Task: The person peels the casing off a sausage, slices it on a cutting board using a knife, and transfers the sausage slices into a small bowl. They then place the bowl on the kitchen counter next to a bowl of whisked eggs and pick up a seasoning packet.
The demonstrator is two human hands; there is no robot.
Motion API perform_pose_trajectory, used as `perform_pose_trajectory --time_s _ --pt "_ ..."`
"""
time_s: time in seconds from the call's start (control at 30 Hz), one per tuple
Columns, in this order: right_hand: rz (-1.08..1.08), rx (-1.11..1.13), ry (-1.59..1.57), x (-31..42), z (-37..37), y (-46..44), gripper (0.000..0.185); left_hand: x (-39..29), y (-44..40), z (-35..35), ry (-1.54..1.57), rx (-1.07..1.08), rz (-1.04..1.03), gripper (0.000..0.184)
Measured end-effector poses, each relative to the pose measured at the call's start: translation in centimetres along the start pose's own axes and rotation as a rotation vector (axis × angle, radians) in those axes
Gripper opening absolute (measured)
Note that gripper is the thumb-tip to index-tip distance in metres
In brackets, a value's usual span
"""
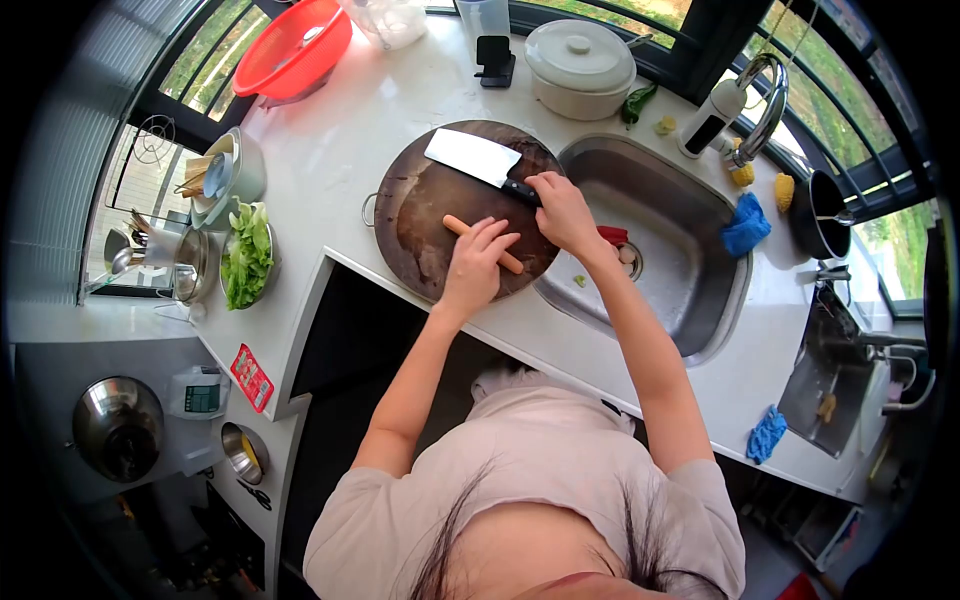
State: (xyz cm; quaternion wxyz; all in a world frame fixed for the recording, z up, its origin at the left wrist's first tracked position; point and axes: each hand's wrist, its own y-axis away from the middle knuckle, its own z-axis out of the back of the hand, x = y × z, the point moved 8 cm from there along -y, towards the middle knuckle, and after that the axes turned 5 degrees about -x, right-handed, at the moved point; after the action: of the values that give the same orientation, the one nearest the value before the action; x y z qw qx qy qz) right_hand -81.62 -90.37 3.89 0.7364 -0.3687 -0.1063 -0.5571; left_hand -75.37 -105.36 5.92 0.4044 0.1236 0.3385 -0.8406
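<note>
A round wooden cutting board lies on the counter and overlaps the left edge of the sink. On it is an orange-pink sausage, with my left hand over its middle and the fingers holding it against the wood. Beyond the sausage, a cleaver rests flat, its broad blade towards the far left. My right hand is closed on the end of its black handle. The fingers' undersides are hidden in both hands.
Right of the board is a steel sink, with a red packet near its drain. A lidded white pot and a green pepper stand behind. At the left are a bowl of lettuce and a red basin.
</note>
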Motion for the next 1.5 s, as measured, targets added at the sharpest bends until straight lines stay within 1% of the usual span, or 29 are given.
perform_pose_trajectory --time_s 0.03,0.1,0.17,0.3,0.37,0.4,0.5,0.53,0.63,0.73,0.83,0.87,0.97,1.03,1.13,1.23,1.33,1.5 --pt "0.036 0.032 0.017 0.1 -1.0 -0.4 0.04 1.6 -0.1 0.1 -0.03 0.067 0.01 0.051" --pt "0.047 0.074 0.041 0.3 -2.7 -1.0 0.045 3.1 -0.1 0.3 -0.142 0.144 -0.04 0.045" --pt "0.053 0.116 0.102 0.1 -3.7 -1.7 0.049 4.3 -0.1 0.4 -0.127 0.207 -0.058 0.037" --pt "-0.079 0.255 0.055 0.1 -3.5 -2.3 0.052 4.3 -0.7 1.4 -0.145 0.276 -0.082 0.026" --pt "-0.154 0.285 0.056 0.2 -2.2 -1.6 0.053 5.4 -0.8 1.8 -0.145 0.177 -0.047 0.026" --pt "-0.163 0.259 0.026 0.1 -1.5 -1.3 0.05 5.9 -0.7 2.1 -0.144 0.128 -0.028 0.026" --pt "-0.19 0.283 -0.043 1.0 0.8 0.0 0.043 7.4 -1.0 3.2 -0.167 0.001 0.066 0.028" --pt "-0.184 0.245 -0.087 1.1 1.2 0.5 0.036 8.2 -0.9 2.9 -0.176 0.009 0.082 0.03" --pt "-0.328 0.353 -0.036 1.2 2.5 2.0 0.032 8.8 -0.8 2.5 -0.181 -0.001 0.105 0.032" --pt "-0.248 0.315 0.039 1.9 3.0 2.3 0.029 6.4 -1.6 3.0 -0.167 -0.161 0.029 0.031" --pt "-0.154 0.214 0.146 2.1 2.0 2.2 0.023 5.0 -1.6 1.8 -0.111 -0.217 -0.058 0.026" --pt "-0.158 0.232 0.159 1.9 1.7 2.3 0.022 4.7 -1.5 1.4 -0.116 -0.228 -0.066 0.023" --pt "-0.175 0.287 0.186 3.0 1.9 1.5 0.02 4.3 -1.6 1.0 -0.059 -0.239 -0.03 0.022" --pt "-0.196 0.334 0.189 3.6 2.1 1.5 0.018 4.4 -1.5 1.1 -0.083 -0.26 -0.039 0.021" --pt "-0.143 0.312 0.215 5.3 2.9 1.6 0.018 4.8 -1.4 0.8 -0.089 -0.265 -0.018 0.021" --pt "-0.139 0.332 0.239 5.5 2.9 1.8 0.019 5.3 -1.3 0.6 -0.089 -0.265 -0.007 0.023" --pt "-0.09 0.308 0.273 5.4 2.6 1.9 0.021 5.1 -1.7 0.6 -0.081 -0.257 -0.014 0.024" --pt "-0.105 0.321 0.263 5.1 2.1 2.0 0.021 4.7 -1.8 0.8 -0.065 -0.253 -0.001 0.026"
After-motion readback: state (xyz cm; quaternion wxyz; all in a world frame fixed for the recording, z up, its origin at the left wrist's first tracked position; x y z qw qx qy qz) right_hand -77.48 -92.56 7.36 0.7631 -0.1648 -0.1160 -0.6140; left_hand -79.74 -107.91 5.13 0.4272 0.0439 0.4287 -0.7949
